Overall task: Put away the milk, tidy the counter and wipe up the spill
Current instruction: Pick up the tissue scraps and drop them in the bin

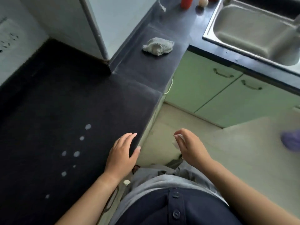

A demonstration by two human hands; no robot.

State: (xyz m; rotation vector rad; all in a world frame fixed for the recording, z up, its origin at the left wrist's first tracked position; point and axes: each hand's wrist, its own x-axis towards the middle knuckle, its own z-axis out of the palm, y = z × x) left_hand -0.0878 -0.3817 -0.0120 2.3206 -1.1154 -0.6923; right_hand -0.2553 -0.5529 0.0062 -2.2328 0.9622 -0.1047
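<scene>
On the counter [65, 98] filling the left of the frame, spilled drops [76, 153] lie at lower left and a crumpled cloth [158, 46] at upper centre, the sink [253, 30] sits at upper right with cabinet doors [227, 98] below it, and both hands [122, 153] are at lower centre.
</scene>
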